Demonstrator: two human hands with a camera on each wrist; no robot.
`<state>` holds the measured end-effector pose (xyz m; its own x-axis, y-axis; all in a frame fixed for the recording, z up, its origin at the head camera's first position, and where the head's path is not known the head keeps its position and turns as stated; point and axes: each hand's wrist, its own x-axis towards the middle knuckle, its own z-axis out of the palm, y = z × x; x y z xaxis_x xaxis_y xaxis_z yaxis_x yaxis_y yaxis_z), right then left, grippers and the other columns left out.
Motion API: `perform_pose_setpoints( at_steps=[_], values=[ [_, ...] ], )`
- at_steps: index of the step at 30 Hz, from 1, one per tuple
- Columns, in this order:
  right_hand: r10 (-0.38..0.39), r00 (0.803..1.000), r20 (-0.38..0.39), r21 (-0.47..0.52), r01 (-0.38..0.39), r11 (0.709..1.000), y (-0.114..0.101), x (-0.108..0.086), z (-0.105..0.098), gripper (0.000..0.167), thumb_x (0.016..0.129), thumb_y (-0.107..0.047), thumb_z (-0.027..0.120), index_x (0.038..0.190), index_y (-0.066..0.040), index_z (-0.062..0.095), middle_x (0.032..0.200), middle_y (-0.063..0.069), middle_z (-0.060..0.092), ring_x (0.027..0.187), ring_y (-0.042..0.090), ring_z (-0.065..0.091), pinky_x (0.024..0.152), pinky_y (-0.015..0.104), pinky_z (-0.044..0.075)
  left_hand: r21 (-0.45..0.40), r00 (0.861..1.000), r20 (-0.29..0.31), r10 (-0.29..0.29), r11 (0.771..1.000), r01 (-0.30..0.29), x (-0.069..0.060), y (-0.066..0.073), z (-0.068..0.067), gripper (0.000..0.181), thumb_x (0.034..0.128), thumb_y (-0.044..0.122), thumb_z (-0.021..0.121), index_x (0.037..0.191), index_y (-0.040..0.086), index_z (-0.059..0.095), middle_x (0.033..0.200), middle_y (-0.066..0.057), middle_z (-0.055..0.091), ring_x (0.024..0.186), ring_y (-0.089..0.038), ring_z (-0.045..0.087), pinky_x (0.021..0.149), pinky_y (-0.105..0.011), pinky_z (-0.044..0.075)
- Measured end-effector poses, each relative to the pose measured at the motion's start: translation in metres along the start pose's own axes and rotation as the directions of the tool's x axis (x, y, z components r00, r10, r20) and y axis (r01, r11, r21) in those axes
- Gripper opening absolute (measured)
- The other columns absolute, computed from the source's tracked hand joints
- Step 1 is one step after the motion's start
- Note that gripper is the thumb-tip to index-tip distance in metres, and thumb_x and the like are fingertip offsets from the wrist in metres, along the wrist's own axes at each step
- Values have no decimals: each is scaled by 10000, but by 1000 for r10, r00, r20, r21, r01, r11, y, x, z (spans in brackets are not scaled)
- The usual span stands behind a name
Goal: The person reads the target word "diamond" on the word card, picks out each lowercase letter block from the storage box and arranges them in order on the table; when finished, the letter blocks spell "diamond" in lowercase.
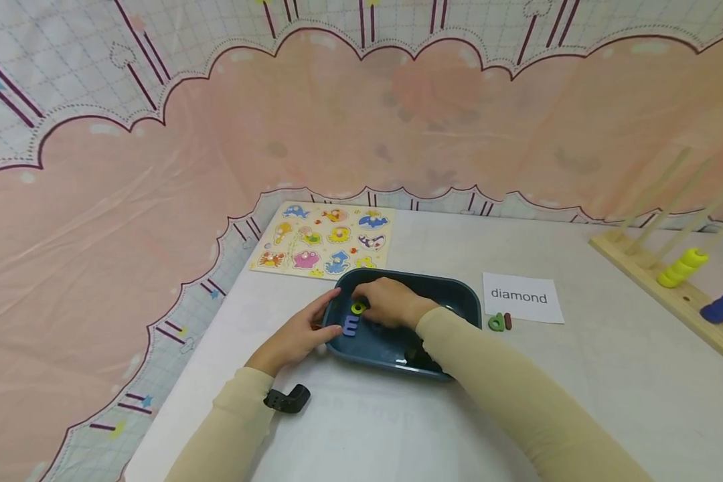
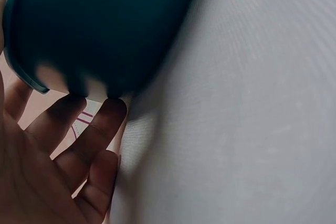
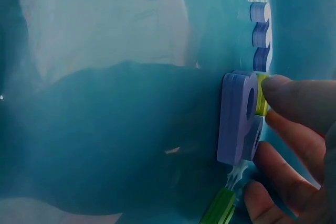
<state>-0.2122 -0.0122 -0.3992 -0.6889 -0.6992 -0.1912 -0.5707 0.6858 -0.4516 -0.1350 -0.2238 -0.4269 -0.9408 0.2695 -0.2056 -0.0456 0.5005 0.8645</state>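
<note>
A dark blue tray [image 1: 373, 355] lies on the table, its wall [image 2: 105, 24] large in the left wrist view. The left hand [image 1: 295, 338] [image 2: 63, 156] holds the tray's left end, with thumb and fingertips against it. Inside the tray, the right hand [image 1: 391, 302] [image 3: 296, 145] pinches a yellow ring-shaped letter [image 1: 358, 308] [image 3: 261, 95] between thumb and finger. Beside it lies a blue-purple m [image 1: 350, 326] [image 3: 261, 36]. Purple letters [image 3: 236, 121] stand close to the fingers, and a green piece [image 3: 219, 208] lies lower in the right wrist view.
Right of the tray is a white card [image 1: 521, 309] reading "diamond", with a green d [image 1: 497, 323] and a dark red piece [image 1: 508, 321] below it. A sea-animal puzzle board [image 1: 322, 234] lies behind the tray. A wooden peg rack [image 1: 645, 268] with yellow and blue beads stands right.
</note>
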Motion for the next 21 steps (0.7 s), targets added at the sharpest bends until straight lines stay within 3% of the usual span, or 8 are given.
perform_pose_setpoints(
  at_steps=[21],
  values=[
    [-25,999,-23,-58,24,998,0,2,5,325,967,-185,669,1285,-115,664,1194,47,687,1088,189,620,1015,388,466,-37,1000,9,2,999,-2,-2,2,0,745,970,247,674,1597,232,272,1526,-160,435,1229,-296,532,1063,-519,399]
  ],
)
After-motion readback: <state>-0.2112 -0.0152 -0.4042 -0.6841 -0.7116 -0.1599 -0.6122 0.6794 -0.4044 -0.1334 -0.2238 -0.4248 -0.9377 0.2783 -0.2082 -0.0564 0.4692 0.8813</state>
